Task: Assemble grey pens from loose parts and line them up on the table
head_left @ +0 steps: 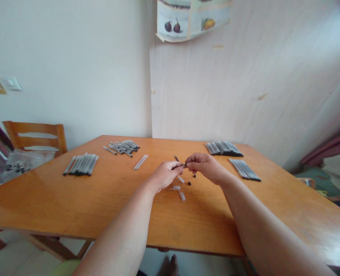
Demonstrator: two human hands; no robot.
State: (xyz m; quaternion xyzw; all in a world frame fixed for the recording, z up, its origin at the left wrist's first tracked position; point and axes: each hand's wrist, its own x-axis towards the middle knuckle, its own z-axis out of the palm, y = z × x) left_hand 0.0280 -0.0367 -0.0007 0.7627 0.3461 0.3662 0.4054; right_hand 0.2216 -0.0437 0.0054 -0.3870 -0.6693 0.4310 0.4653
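My left hand (167, 173) and my right hand (202, 165) meet over the middle of the table, fingers pinched together. Between their fingertips is a small dark pen part (184, 165), mostly covered by the fingers. A thin dark piece (176, 158) shows just behind my left hand; whether it is held or lies on the table I cannot tell. Below the hands lie several clear pen caps (182, 196) and small black plugs (189, 183). Two pale, slim tubes (141, 162) rest side by side to the left of my left hand.
On the wooden table (106, 207), a row of pens (82, 165) lies at left and a loose pile (124, 147) at back left. At right are a thick stack of pens (224, 148) and a shorter row (245, 169). A wooden chair (37, 129) stands beyond the left edge.
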